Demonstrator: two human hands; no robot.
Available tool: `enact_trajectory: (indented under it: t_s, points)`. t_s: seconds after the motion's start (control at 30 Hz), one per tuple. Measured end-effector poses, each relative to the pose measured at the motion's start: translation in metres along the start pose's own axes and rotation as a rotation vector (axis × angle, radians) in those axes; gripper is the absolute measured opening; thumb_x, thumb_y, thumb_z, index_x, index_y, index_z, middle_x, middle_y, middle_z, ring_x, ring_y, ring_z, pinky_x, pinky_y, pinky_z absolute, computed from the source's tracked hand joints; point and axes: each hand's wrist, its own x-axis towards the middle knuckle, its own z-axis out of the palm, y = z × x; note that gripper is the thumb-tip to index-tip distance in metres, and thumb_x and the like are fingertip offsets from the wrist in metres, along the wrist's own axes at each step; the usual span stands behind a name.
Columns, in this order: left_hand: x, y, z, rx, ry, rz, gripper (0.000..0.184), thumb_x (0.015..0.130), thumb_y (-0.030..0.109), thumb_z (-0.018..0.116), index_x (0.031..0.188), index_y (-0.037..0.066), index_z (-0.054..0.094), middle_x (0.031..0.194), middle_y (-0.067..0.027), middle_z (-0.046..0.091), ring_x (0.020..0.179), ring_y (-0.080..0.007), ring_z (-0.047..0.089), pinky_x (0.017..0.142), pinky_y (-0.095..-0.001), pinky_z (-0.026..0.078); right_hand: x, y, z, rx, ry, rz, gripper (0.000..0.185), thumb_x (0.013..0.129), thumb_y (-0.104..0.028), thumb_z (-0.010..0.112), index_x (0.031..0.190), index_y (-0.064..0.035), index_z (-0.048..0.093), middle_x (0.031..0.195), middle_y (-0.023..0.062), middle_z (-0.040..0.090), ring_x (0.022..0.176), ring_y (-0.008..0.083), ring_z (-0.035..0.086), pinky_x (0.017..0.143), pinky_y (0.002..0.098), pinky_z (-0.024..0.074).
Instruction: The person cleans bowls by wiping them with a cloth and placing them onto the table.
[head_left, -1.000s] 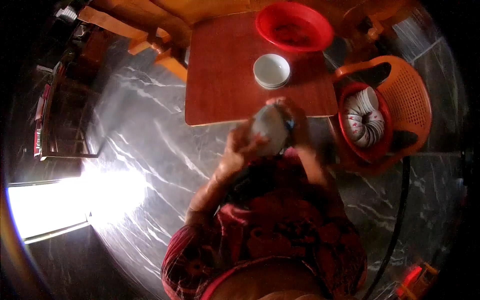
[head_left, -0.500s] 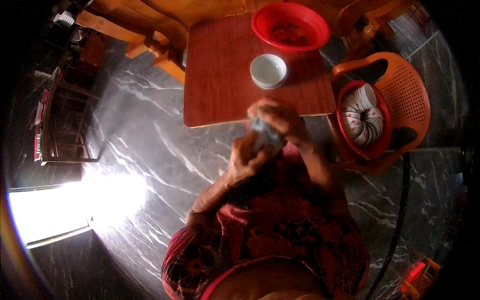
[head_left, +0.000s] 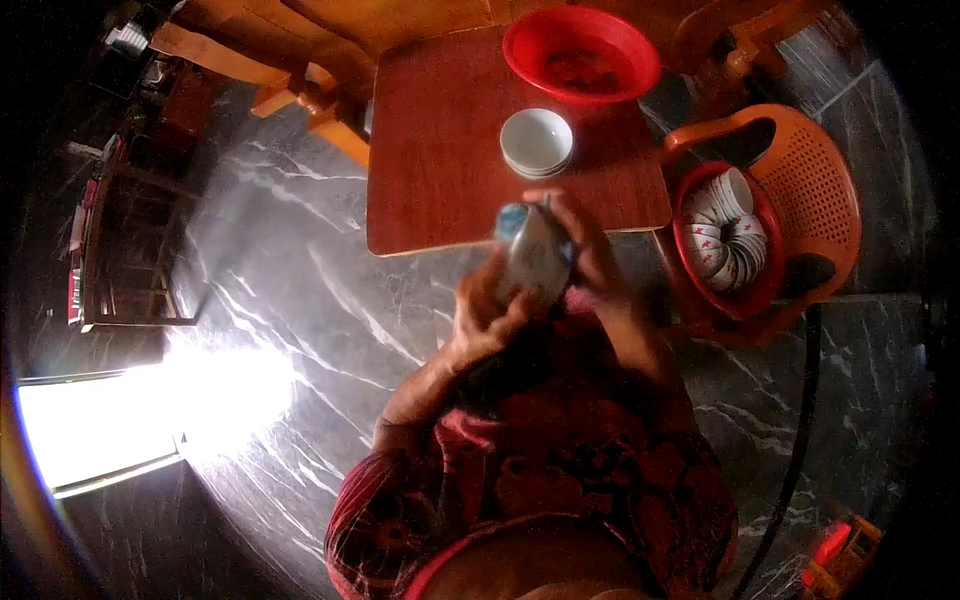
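Note:
My left hand [head_left: 480, 318] is closed around the lower left side of a pale bowl [head_left: 540, 265], held tilted in front of my body near the table's front edge. A bluish cloth [head_left: 512, 219] lies over the bowl's rim, partly blurred. Around the far right side of the bowl curls my right hand [head_left: 588, 245], gripping the cloth against it; its fingertips are smeared by motion. Just beyond my hands, a short stack of white bowls [head_left: 537, 142] stands upright on the red-brown wooden table [head_left: 435, 150].
A red basin [head_left: 630, 85] with dark contents, hard to make out, sits at the table's far right. On an orange plastic chair [head_left: 825, 190] to the right, a red tub [head_left: 700, 282] holds several nested white bowls with red marks. Marbled floor [head_left: 300, 260] surrounds the table.
My right hand has shifted from over the top of the bowl to its right side. More of the bowl and cloth now shows. My left hand keeps its hold.

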Motion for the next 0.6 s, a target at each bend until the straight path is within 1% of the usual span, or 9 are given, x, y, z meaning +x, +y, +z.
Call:
enact_trajectory:
  t_s: [0.03,0.1,0.17,0.2,0.27,0.3,0.47,0.53,0.6]
  points:
    - [0.000,-0.002,0.001,-0.001,0.001,0.000,0.037,0.072,0.018,0.066,0.099,-0.005,0.054,0.077,-0.0100,0.059,0.068,-0.0126,0.052,0.061,-0.0284,0.045,-0.002,-0.004,0.004,-0.083,0.034,-0.076,0.037,0.092,-0.033,0.042,0.110,-0.0021,0.050,0.099,0.0097,0.054,0.087,0.0156,0.053,0.078,0.0314,0.0442]
    - [-0.002,-0.010,0.000,-0.032,-0.058,-0.173,0.040,0.073,0.019,0.067,0.101,-0.007,0.052,0.083,-0.0108,0.060,0.074,-0.0128,0.054,0.065,-0.0294,0.045,-0.009,-0.010,0.015,-0.165,0.061,-0.150,0.036,0.091,-0.031,0.041,0.114,-0.0030,0.047,0.103,0.0102,0.052,0.091,0.0163,0.051,0.081,0.0314,0.0426]
    - [0.001,-0.025,0.001,-0.076,-0.040,-0.109,0.043,0.073,0.021,0.067,0.103,-0.006,0.052,0.087,-0.0108,0.061,0.077,-0.0131,0.055,0.066,-0.0299,0.046,-0.024,-0.016,0.029,-0.118,0.086,-0.206,0.038,0.087,-0.024,0.043,0.119,-0.0033,0.042,0.109,0.0110,0.049,0.097,0.0202,0.050,0.087,0.0344,0.0405]
    - [0.002,-0.027,0.002,-0.121,-0.029,-0.046,0.046,0.074,0.023,0.068,0.105,-0.006,0.051,0.091,-0.0107,0.061,0.081,-0.0134,0.055,0.068,-0.0304,0.046,-0.033,-0.040,0.043,-0.079,0.040,-0.030,0.041,0.083,-0.019,0.047,0.120,-0.0032,0.041,0.118,0.0156,0.046,0.107,0.0242,0.047,0.096,0.0376,0.0352]
    - [0.003,-0.027,0.000,-0.065,0.018,-0.019,0.048,0.075,0.024,0.067,0.108,-0.006,0.051,0.095,-0.0105,0.060,0.085,-0.0151,0.055,0.070,-0.0308,0.046,-0.025,-0.021,0.038,-0.531,-0.030,-0.535,0.040,0.082,-0.015,0.052,0.118,-0.0025,0.042,0.127,0.0199,0.040,0.116,0.0284,0.043,0.100,0.0398,0.0309]
    - [0.002,-0.028,0.002,-0.072,0.046,-0.004,0.041,0.073,0.019,0.061,0.105,-0.006,0.051,0.089,-0.0091,0.059,0.080,-0.0149,0.054,0.067,-0.0294,0.046,-0.024,-0.021,0.033,-0.684,-0.018,-0.622,0.043,0.081,-0.016,0.057,0.118,-0.0016,0.043,0.129,0.0227,0.037,0.119,0.0318,0.039,0.101,0.0401,0.0298]
    - [0.001,-0.008,-0.003,0.062,0.034,-0.049,0.031,0.072,0.012,0.055,0.099,-0.005,0.053,0.080,-0.0074,0.056,0.071,-0.0138,0.052,0.060,-0.0279,0.044,-0.010,-0.015,0.026,-0.640,0.097,-0.613,0.047,0.083,-0.023,0.058,0.122,-0.0015,0.042,0.126,0.0182,0.042,0.115,0.0305,0.043,0.100,0.0397,0.0313]
    - [0.001,-0.008,-0.003,0.158,0.035,0.129,0.030,0.074,0.014,0.055,0.097,-0.005,0.052,0.079,-0.0074,0.056,0.067,-0.0124,0.050,0.057,-0.0272,0.042,-0.011,-0.016,0.021,-0.434,-0.048,-0.299,0.047,0.086,-0.030,0.053,0.122,-0.0024,0.043,0.121,0.0162,0.045,0.112,0.0280,0.045,0.098,0.0379,0.0332]
    - [0.000,-0.015,-0.002,0.079,0.051,0.201,0.029,0.074,0.013,0.056,0.096,-0.005,0.053,0.078,-0.0081,0.056,0.066,-0.0126,0.051,0.054,-0.0266,0.042,-0.012,-0.017,0.022,-0.382,-0.073,-0.330,0.049,0.087,-0.035,0.050,0.123,-0.0031,0.044,0.117,0.0142,0.048,0.110,0.0253,0.046,0.095,0.0357,0.0354]
